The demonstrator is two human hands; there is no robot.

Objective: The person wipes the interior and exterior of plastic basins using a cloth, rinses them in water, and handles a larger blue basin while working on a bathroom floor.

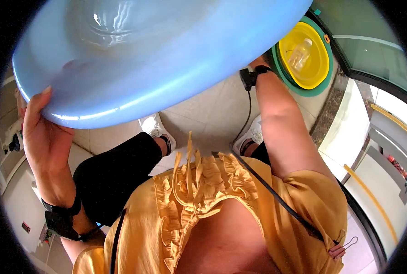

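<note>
A large, glossy blue plastic basin (176,65) is raised and tilted in front of me, cut off by the top of the view. My left hand (47,133) grips its rim at the lower left, thumb over the inner side and fingers behind. A small puddle of shiny, clear water or reflected light (112,27) shows on its inside. My right hand (259,61) reaches behind the basin's right side. Only its back near the wrist shows; the fingers are hidden, so their hold cannot be seen.
At the upper right, a yellow basin (321,73) holding a clear plastic bottle (300,54) sits in a green basin (309,91). Beside it stands a dark-framed glass door (378,58). Tiled floor (203,106) lies under my white shoes (152,125). A black cable (248,116) hangs from my right wrist.
</note>
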